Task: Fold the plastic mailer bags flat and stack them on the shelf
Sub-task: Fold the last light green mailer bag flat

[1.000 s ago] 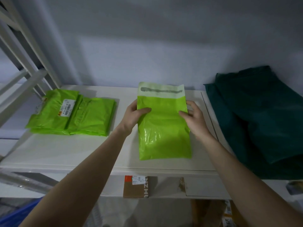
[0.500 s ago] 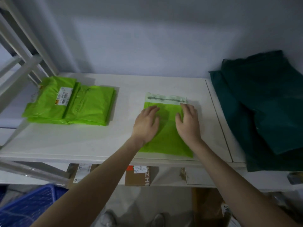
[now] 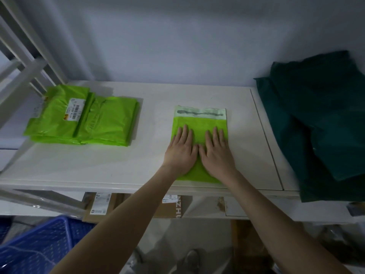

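Two flat palms on one green mailer (image 3: 199,123), mid-shelf (image 3: 154,99).
Left hand (image 3: 180,153) and right hand (image 3: 216,153) press it, fingers straight, gripping nothing; the stack (image 3: 83,119) lies far left. Slick plastic may slide under my push, or trapped air may spring the fold open.

Dim, bluish cast; soft shadows; edges warped, blurry.

My left hand (image 3: 180,153) and right hand (image 3: 216,154) lie palm down, side by side, thumbs touching. All fingers are straight and point away from me. Both bare forearms reach forward from the lower edge, converging toward the wrists.
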Motion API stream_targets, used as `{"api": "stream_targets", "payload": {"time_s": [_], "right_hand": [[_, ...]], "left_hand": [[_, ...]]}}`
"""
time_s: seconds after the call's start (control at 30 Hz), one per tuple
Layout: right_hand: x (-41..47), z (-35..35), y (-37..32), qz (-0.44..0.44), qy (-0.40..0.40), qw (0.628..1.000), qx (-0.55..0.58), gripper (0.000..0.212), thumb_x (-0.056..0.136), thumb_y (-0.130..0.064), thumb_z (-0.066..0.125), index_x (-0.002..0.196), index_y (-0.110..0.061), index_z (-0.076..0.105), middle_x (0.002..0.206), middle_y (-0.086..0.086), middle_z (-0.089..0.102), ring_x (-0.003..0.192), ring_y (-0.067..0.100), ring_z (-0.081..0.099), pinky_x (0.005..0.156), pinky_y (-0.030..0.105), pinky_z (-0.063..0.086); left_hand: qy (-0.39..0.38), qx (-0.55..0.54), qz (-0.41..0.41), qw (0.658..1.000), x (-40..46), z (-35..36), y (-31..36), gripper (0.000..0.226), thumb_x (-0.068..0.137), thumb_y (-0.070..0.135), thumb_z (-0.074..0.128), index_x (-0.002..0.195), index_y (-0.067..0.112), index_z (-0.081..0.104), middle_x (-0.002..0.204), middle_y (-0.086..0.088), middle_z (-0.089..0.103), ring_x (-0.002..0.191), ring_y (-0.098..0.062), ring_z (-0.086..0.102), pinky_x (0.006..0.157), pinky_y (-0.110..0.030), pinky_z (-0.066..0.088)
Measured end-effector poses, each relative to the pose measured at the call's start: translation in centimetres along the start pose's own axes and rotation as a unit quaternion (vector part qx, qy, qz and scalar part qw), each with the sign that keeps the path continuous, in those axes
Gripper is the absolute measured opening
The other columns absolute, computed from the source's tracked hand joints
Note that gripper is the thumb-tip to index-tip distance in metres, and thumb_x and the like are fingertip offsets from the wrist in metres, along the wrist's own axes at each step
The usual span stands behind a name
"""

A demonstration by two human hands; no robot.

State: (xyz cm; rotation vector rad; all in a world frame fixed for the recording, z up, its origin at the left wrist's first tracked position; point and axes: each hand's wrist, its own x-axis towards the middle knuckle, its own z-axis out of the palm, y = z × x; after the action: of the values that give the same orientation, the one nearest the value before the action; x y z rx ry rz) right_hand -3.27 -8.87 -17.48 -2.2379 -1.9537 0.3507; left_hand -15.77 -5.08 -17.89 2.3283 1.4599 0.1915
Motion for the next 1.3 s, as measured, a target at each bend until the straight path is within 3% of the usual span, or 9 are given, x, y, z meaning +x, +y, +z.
{"api": "stream_targets", "payload": {"time_s": [0.13,0.27,0.4,0.5,0.63,0.77,0.97,1.17,1.3], "right_hand": [[0.3,-0.5,0.1,0.009,-0.026,0.999,0.029,0.065,0.1,-0.041,0.028,0.15,-0.007,0.005,0.158,0.014,-0.006,0.146,0.026,-0.009,0.118,0.036,-0.003],[1.1,-2.2,1.2,0.033,0.019,0.987,0.158,0.071,0.088,-0.039,0.056,0.146,-0.013,0.024,0.152,0.013,0.021,0.14,0.03,0.018,0.113,0.041,0.023],[3.2,-3.4,1.9,-0.008,0.111,0.986,0.124,0.064,0.086,-0.031,0.059,0.141,-0.01,0.035,0.139,0.015,0.036,0.13,0.032,0.03,0.105,0.042,0.032],[5.2,-3.3,1.8,-0.059,0.098,0.991,0.065,0.066,0.09,-0.036,0.055,0.145,-0.01,0.029,0.151,0.014,0.027,0.139,0.029,0.023,0.113,0.04,0.023],[6.9,-2.3,1.8,-0.09,0.01,0.996,-0.014,0.067,0.095,-0.044,0.04,0.15,-0.016,0.013,0.159,0.003,0.005,0.146,0.018,0.003,0.118,0.045,0.006],[7.1,-1.3,2.2,-0.07,-0.048,0.996,-0.035,0.062,0.098,-0.049,0.024,0.151,-0.023,0.005,0.159,-0.005,-0.004,0.146,0.01,-0.006,0.118,0.043,-0.003],[6.9,-1.0,2.2,-0.063,-0.03,0.996,-0.05,0.058,0.1,-0.045,0.018,0.151,-0.024,0.004,0.159,-0.006,-0.005,0.146,0.009,-0.007,0.118,0.042,-0.004],[6.9,-0.6,2.6,0.047,-0.006,0.997,-0.057,0.064,0.098,-0.051,0.013,0.151,-0.019,0.0,0.159,0.003,-0.01,0.146,0.016,-0.012,0.116,0.049,-0.008],[6.8,-0.6,2.5,0.057,-0.005,0.996,-0.066,0.066,0.097,-0.053,0.013,0.151,-0.018,-0.002,0.159,0.004,-0.011,0.145,0.018,-0.014,0.116,0.051,-0.007]], "left_hand": [[-0.003,-0.055,-0.013,0.998,0.1,-0.6,0.3,0.06,0.099,0.035,0.03,0.15,0.009,0.011,0.159,-0.008,-0.001,0.146,-0.02,-0.004,0.118,-0.032,0.0],[0.076,-0.181,-0.074,0.978,0.8,-3.1,-0.6,0.059,0.085,0.025,0.058,0.14,0.013,0.038,0.148,-0.009,0.031,0.136,-0.027,0.029,0.112,-0.034,0.025],[0.165,-0.076,-0.025,0.983,3.1,-4.3,-2.5,0.044,0.091,0.02,0.052,0.134,0.009,0.046,0.139,-0.012,0.041,0.127,-0.032,0.039,0.104,-0.04,0.033],[0.139,-0.031,0.048,0.989,5.1,-4.0,-2.5,0.052,0.095,0.025,0.046,0.142,0.006,0.034,0.151,-0.013,0.031,0.138,-0.029,0.029,0.112,-0.04,0.026],[0.05,0.072,0.104,0.991,6.6,-2.3,-2.0,0.058,0.1,0.035,0.03,0.15,0.011,0.011,0.159,-0.004,0.006,0.146,-0.019,0.005,0.117,-0.037,0.007],[0.011,0.072,0.078,0.994,6.8,-1.3,-2.5,0.055,0.102,0.039,0.021,0.151,0.019,0.008,0.159,0.002,0.001,0.146,-0.014,-0.001,0.117,-0.035,0.002],[0.007,0.082,0.058,0.995,6.7,-1.1,-2.5,0.056,0.101,0.043,0.018,0.151,0.024,0.003,0.159,0.005,-0.004,0.146,-0.016,-0.005,0.118,-0.036,0.0],[0.013,0.081,-0.019,0.996,6.7,-1.3,-2.4,0.069,0.096,0.055,0.019,0.151,0.019,-0.002,0.159,0.0,-0.009,0.146,-0.016,-0.01,0.117,-0.042,-0.006],[0.022,0.081,-0.041,0.996,6.6,-1.4,-2.3,0.08,0.092,0.062,0.021,0.15,0.014,-0.005,0.158,-0.005,-0.012,0.145,-0.017,-0.012,0.117,-0.043,-0.007]]}}
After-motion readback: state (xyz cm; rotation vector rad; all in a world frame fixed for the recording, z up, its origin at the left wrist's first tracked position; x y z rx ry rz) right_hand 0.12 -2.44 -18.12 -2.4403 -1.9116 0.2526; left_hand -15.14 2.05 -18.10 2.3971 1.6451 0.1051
